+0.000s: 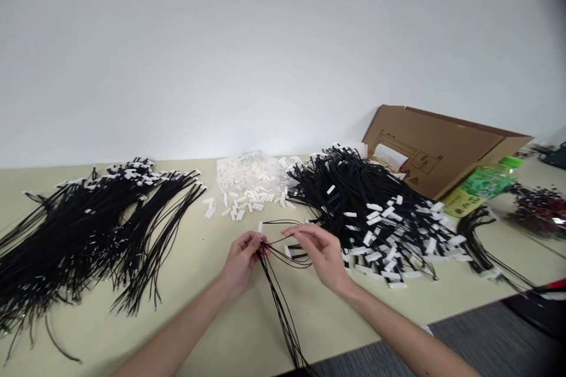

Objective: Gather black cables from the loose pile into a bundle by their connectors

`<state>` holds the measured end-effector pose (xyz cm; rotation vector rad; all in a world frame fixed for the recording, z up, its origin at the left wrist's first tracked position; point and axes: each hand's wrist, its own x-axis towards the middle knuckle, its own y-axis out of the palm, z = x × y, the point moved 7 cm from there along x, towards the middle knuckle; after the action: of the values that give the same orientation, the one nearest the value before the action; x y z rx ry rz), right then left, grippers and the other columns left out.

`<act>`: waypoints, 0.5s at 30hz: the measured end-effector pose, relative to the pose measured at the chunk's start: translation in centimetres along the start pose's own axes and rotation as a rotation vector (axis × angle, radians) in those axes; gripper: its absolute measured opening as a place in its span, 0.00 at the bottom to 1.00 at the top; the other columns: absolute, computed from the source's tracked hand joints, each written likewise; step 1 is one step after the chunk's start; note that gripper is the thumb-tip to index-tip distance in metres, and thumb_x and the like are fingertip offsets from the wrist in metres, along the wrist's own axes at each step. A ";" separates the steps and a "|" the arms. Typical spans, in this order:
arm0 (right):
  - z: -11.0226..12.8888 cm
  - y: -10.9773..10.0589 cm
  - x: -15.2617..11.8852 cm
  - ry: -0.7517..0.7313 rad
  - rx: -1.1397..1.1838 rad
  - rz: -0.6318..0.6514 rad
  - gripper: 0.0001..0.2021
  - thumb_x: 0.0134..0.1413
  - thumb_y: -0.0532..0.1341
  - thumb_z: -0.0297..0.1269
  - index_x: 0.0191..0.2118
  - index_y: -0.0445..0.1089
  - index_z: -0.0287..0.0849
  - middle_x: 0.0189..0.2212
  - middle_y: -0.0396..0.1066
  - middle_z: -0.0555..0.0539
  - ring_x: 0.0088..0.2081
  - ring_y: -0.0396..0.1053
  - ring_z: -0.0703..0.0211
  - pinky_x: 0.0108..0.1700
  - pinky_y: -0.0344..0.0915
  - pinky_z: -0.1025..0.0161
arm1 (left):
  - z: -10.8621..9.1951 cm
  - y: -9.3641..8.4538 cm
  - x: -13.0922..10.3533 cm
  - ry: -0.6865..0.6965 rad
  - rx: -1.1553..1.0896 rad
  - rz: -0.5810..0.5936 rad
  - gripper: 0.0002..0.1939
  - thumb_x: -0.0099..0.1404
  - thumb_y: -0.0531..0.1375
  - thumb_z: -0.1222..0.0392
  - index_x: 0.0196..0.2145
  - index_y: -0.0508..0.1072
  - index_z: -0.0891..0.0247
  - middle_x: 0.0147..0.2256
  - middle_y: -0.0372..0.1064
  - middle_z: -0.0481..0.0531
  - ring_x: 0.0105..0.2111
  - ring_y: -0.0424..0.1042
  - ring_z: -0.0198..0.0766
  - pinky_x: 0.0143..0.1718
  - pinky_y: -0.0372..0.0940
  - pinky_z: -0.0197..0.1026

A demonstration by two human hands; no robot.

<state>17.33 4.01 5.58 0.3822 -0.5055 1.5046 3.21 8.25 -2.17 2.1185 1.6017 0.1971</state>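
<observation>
My left hand [242, 259] pinches a white plastic connector [260, 228] where several thin black wires meet it. My right hand [322, 252] is closed, thumb against fingers, on one black wire [278, 241] to the right of the connector. From my left hand the rest of the wire bundle [280, 306] hangs down toward the table's front edge. Other black wires loop between the two hands. Just beyond my hands lie loose white connectors [247, 203]. Their small details are too fine to make out.
Black cables with white ends form a heap [84, 230] on the left and another [354, 188] on the right. A clear bag of white connectors [254, 171] lies at the back. A cardboard box [433, 147] and a green-labelled bottle [481, 185] are at the right.
</observation>
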 end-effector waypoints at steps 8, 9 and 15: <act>1.0 -3.1 5.8 0.135 0.334 -0.366 0.05 0.51 0.58 0.37 0.32 0.67 0.42 0.26 0.62 0.52 0.21 0.57 0.72 0.20 0.55 0.72 | -0.4 -0.7 0.1 0.038 0.027 -0.028 0.11 0.52 0.62 0.54 0.26 0.71 0.66 0.26 0.66 0.49 0.25 0.64 0.31 0.29 0.59 0.35; 1.3 -3.8 6.3 0.091 0.269 -0.421 0.06 0.51 0.58 0.37 0.34 0.68 0.42 0.27 0.62 0.52 0.21 0.55 0.72 0.19 0.53 0.72 | -0.5 -0.8 0.2 0.046 0.023 -0.035 0.11 0.52 0.62 0.54 0.26 0.71 0.66 0.26 0.66 0.49 0.25 0.64 0.31 0.30 0.59 0.35; 2.9 -2.9 5.7 -0.219 -0.360 -0.365 0.09 0.53 0.56 0.33 0.39 0.71 0.43 0.26 0.62 0.50 0.25 0.56 0.67 0.24 0.53 0.67 | -0.9 -1.4 0.6 0.069 -0.009 -0.059 0.11 0.51 0.63 0.55 0.26 0.71 0.66 0.26 0.67 0.48 0.25 0.64 0.30 0.29 0.59 0.34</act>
<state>19.97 7.12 11.27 0.3353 -0.8186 0.9995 1.83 9.32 -2.05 2.0756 1.6977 0.2599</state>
